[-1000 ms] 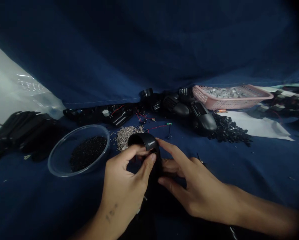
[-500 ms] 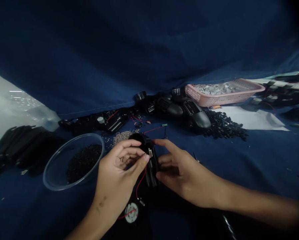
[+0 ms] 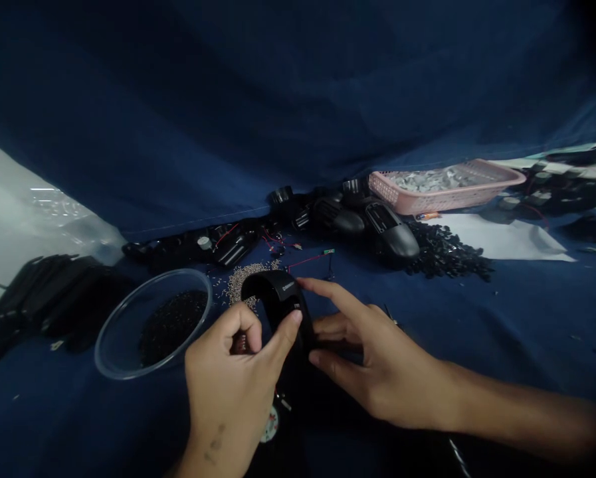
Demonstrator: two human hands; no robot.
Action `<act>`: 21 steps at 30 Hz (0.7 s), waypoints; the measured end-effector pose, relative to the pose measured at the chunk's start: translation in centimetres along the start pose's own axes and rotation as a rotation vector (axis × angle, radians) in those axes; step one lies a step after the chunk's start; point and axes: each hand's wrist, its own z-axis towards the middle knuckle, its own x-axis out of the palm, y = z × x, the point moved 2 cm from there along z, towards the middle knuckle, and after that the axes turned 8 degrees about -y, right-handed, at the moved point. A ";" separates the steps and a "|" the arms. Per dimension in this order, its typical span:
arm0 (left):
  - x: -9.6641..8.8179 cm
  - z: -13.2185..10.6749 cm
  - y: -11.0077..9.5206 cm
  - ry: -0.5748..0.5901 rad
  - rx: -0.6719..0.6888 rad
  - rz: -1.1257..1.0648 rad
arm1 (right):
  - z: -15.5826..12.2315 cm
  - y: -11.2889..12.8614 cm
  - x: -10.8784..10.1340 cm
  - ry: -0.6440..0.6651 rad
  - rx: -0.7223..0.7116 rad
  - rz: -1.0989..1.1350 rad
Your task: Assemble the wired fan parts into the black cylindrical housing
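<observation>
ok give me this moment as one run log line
left hand: thumb on black housing | right hand: holding same housing | nearby: clear bowl, silvery small pieces, pink basket

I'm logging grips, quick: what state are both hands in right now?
Left hand: fingers curled, thumb at the black casing; whether it grips anything cannot be told.
Right hand: partly closed, holding the black casing's right side.

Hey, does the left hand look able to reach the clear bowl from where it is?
Likely yes: the clear bowl is open-topped and lies to the left of the left hand, with nothing visible blocking the way, though that hand's thumb is at the black casing.
</observation>
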 end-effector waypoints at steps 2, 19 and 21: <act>0.1 0.1 0.2 0.000 0.010 -0.005 | 0.0 0.1 0.0 -0.012 -0.004 0.000; 3.3 0.6 3.4 0.368 -0.498 -0.411 | 0.7 -0.5 -0.6 0.133 -0.010 -0.093; 3.1 0.5 3.1 0.400 -0.461 -0.387 | 0.6 -0.5 -0.3 0.154 0.006 -0.150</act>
